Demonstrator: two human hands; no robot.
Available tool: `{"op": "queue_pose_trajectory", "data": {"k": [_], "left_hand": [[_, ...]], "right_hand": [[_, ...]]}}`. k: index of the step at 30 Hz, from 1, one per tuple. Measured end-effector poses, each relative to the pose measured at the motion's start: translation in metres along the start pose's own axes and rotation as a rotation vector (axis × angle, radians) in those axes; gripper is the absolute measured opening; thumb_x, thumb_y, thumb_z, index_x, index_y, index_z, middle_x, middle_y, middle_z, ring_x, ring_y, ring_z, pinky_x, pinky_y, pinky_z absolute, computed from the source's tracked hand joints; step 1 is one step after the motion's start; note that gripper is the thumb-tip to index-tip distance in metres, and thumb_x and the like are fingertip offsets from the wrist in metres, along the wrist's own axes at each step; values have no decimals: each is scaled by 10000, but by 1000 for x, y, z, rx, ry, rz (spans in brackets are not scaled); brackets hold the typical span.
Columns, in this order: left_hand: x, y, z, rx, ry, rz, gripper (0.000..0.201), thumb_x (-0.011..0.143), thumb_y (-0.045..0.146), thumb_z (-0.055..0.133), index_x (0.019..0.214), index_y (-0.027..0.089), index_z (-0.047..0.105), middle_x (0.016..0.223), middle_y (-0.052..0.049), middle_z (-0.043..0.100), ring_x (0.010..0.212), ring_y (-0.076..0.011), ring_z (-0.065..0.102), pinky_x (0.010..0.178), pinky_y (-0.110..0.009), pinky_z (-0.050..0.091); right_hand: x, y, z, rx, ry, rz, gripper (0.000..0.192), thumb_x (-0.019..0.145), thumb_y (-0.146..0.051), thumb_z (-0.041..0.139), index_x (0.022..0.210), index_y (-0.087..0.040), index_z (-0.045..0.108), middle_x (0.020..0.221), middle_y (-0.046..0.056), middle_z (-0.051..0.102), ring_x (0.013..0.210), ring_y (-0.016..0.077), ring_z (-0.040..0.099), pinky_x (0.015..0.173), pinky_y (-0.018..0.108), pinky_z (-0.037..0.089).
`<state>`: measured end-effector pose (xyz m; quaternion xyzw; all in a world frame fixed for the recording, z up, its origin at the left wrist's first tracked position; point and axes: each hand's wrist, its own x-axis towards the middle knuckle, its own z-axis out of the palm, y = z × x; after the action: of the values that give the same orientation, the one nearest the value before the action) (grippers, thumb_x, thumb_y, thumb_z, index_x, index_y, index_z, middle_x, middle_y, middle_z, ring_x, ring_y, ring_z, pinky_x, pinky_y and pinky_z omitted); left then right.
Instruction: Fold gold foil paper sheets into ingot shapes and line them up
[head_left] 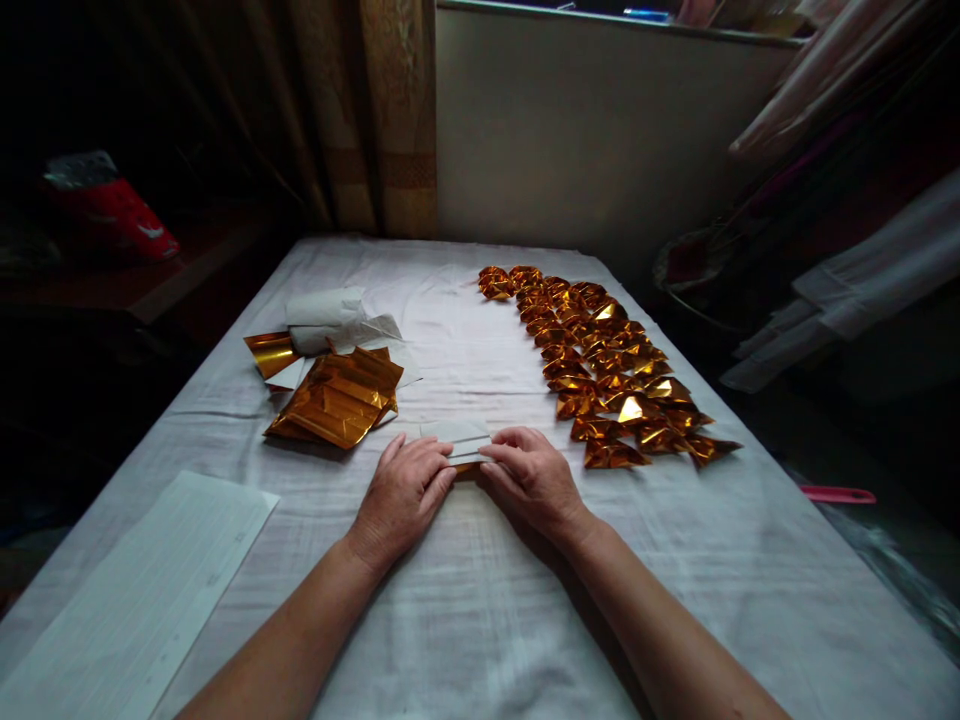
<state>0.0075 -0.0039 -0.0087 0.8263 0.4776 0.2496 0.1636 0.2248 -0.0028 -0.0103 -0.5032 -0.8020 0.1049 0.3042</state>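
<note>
- Cloth [427,610], white and lightly creased, spreads under everything I work with; I take my bearings from the folded sheet [470,448] between my hands.
- Forearms, both bare: I have the left arm [307,612] slanting in from the near left and the right arm [660,612] from the near right, converging on the folded sheet, low over the cloth.
- Gold folded pieces [607,357] sit to the right of the folded sheet and beyond it, in close rows, the nearest ones near my right hand but apart from it.
- Lined paper [150,600] lies flat, left of the folded sheet and nearer to me.
- Gold sheets [337,397] are loosely stacked left of the folded sheet and beyond it.
- Left hand [405,488]: I hold the folded sheet's left end with it, palm down, fingers close together and gently bent, thumb by the near edge.
- Right hand [532,475]: more curled, knuckles raised, it pinches the folded sheet's right end; I cannot tell how far the thumb reaches underneath.
- Folded sheet, smallest: pale face up, lines running from hand to hand, gold showing along its near edge.
</note>
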Motion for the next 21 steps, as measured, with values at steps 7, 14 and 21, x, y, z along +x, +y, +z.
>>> {"op": "queue_pose_trajectory", "data": {"k": [7, 14, 21], "left_hand": [[1, -2, -3, -26, -26, 4, 192, 954, 284, 489, 884, 227, 658, 1155, -55, 720, 1156, -220, 614, 1112, -538, 312], [2, -1, -4, -35, -20, -11, 207, 950, 282, 472, 877, 226, 658, 1137, -58, 725, 1142, -220, 623, 1116, -538, 316], [1, -4, 4, -29, 84, -16, 193, 935, 249, 479, 1083, 223, 601, 1083, -53, 723, 1021, -195, 662, 1108, -489, 361]], "right_hand": [[-1, 5, -3, -17, -53, -10, 56, 843, -293, 699, 830, -278, 752, 1156, 54, 654, 1080, 233, 562, 942, 421, 407], [6, 5, 4, 22, 33, 122, 129, 881, -296, 632, 794, -243, 711, 1068, 62, 689, 1025, 227, 589, 921, 414, 415], [8, 0, 14, -39, 82, 225, 115, 879, -302, 635, 799, -237, 685, 1018, 56, 697, 996, 231, 587, 868, 385, 405]]}}
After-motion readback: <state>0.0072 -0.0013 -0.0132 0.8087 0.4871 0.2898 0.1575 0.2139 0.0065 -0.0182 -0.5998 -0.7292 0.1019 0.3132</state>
